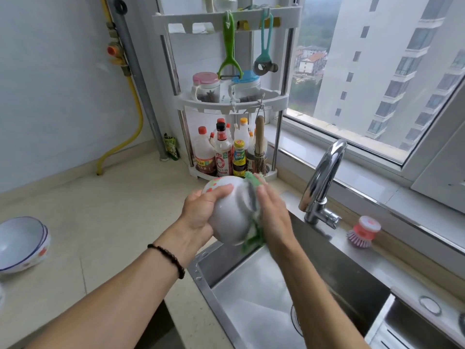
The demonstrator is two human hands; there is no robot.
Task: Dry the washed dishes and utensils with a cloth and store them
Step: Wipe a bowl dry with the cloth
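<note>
Bowl: a white bowl (230,214) with a smooth, glossy outside and red and green marks near its rim, held tilted in the air above the near left corner of the sink (264,293), its rounded underside facing the camera.
Left hand: the left hand (201,212) grips the bowl from the left, its thumb curled across the outside near the rim; the other fingers are hidden behind the bowl.
Cloth: a green, fuzzy cloth (253,238) lies between the bowl's right side and the right palm, its edges showing above the fingertips and below the heel of the hand.
Right hand: the right hand (273,215) presses the cloth flat against the bowl, fingers straight and close together, pointing away from the camera.
Wrist: a dark bead bracelet (168,258) sits on the left wrist.
Sink: brushed steel, rectangular, with a curved chrome tap (324,177) behind it.
Counter: pale, speckled stone counter (105,217); stacked white bowls with blue rims (22,244) sit at its far left, well apart from the hands.
Rack: a white corner rack (226,102) holds bottles, two jars, hanging peelers and a straw brush.
Ledge: a pink dish brush (362,231) stands right of the tap.
</note>
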